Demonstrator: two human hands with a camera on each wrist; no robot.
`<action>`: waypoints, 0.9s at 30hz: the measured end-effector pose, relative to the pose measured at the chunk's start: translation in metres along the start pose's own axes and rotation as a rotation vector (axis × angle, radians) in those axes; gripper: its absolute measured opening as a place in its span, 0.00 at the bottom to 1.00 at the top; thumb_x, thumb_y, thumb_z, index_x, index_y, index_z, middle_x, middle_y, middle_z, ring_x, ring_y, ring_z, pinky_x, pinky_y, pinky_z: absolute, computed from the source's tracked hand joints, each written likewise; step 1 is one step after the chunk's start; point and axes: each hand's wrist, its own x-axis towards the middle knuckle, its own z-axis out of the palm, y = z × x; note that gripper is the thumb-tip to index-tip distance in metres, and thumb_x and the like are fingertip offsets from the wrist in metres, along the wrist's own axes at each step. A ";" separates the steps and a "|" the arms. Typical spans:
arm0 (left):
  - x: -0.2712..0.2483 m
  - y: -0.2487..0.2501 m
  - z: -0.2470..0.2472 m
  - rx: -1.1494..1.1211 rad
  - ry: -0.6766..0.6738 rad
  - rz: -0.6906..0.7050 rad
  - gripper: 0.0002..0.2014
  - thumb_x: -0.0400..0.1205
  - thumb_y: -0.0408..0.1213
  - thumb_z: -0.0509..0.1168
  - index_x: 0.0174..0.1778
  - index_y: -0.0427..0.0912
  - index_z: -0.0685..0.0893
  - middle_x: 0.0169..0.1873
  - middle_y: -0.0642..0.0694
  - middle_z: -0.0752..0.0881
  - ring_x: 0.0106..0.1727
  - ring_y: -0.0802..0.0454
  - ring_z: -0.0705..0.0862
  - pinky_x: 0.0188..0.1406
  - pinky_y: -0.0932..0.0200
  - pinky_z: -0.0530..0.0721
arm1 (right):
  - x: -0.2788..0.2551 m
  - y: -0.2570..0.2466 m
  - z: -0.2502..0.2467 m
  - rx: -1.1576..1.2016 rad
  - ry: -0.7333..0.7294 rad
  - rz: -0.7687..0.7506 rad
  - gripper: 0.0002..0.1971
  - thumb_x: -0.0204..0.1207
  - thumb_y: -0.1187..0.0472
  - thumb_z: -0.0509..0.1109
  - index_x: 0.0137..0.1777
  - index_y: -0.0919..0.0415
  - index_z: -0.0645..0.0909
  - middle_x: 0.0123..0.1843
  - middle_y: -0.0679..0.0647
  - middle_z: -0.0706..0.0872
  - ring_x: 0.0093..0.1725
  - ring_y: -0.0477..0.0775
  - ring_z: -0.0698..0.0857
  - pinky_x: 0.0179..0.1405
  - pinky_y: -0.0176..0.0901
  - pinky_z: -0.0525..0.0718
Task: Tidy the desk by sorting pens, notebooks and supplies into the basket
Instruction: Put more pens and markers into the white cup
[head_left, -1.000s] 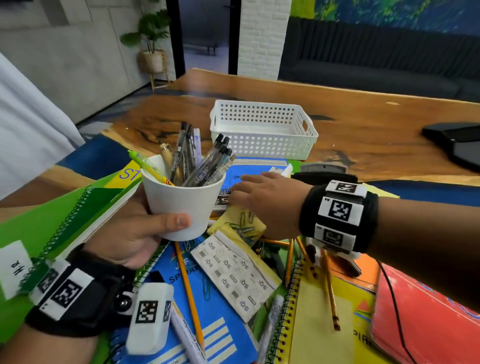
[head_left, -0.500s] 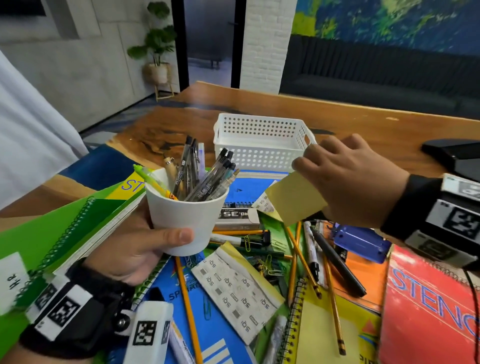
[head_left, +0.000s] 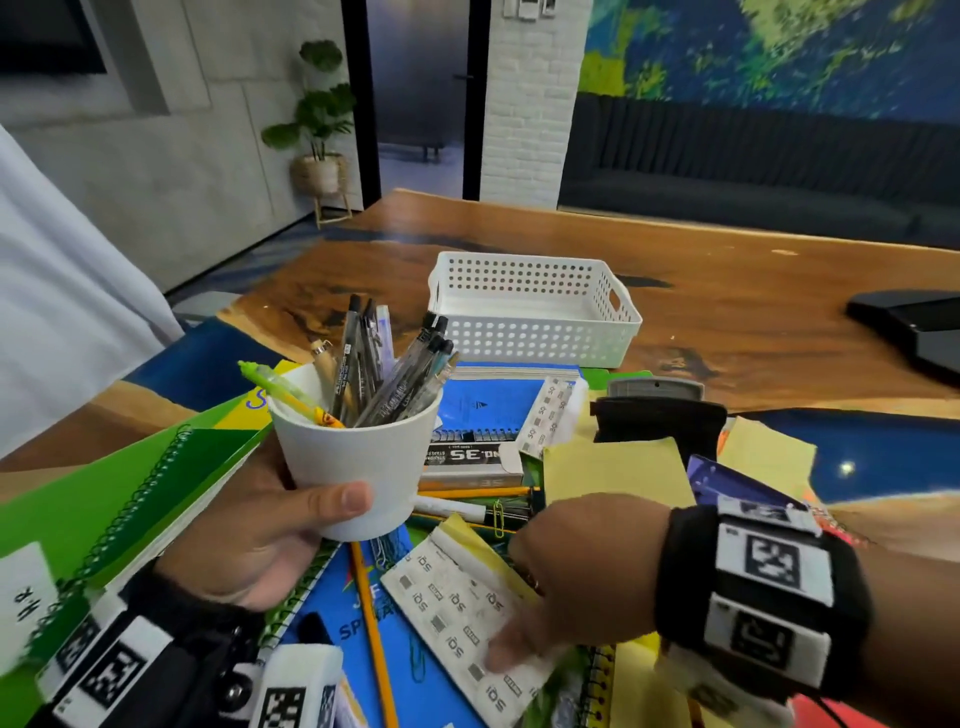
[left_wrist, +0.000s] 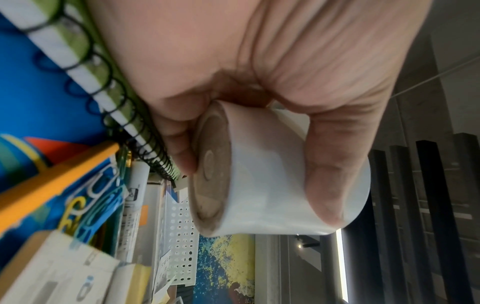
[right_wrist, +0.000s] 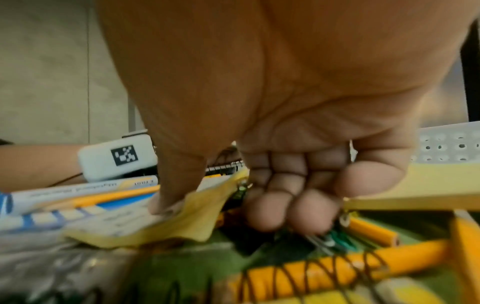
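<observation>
Nearest, the right hand is down on the clutter, thumb pressed on a flat white label-printed packet with a soft yellow backing; its other fingers are curled under, above loose paper clips. Whether they grip the packet's far edge cannot be told. Beside it, the left hand wraps a smooth white tapered cup, thumb across the front, fingers behind, lifted clear of the pile. The cup bristles with pens, dark and clear-barrelled, and one lime-green. Under both hands lie spiral notebooks, yellow pencils and a matte yellow sticky-note pad. Farther back on the glossy wooden desk stands the perforated white plastic basket, rectangular with cut-out handles, nothing visible inside it.
</observation>
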 end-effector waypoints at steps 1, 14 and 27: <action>-0.001 0.001 0.000 -0.012 0.010 0.010 0.58 0.47 0.39 0.91 0.77 0.37 0.75 0.67 0.28 0.83 0.67 0.29 0.83 0.63 0.37 0.84 | 0.002 -0.001 0.002 0.029 -0.004 -0.010 0.39 0.65 0.19 0.65 0.53 0.57 0.83 0.45 0.52 0.87 0.43 0.56 0.87 0.49 0.57 0.90; -0.002 0.008 0.001 -0.111 0.125 0.054 0.54 0.47 0.30 0.88 0.74 0.36 0.77 0.62 0.34 0.88 0.60 0.39 0.89 0.47 0.52 0.90 | -0.020 0.100 -0.041 0.586 0.265 0.013 0.09 0.78 0.46 0.74 0.54 0.46 0.83 0.49 0.50 0.92 0.49 0.62 0.91 0.54 0.63 0.88; -0.003 0.010 0.004 -0.059 0.141 0.029 0.56 0.45 0.34 0.89 0.74 0.35 0.76 0.59 0.35 0.89 0.59 0.39 0.89 0.48 0.52 0.90 | -0.014 0.066 -0.024 0.621 0.115 -0.097 0.17 0.77 0.38 0.73 0.56 0.49 0.85 0.49 0.47 0.93 0.42 0.48 0.90 0.45 0.46 0.89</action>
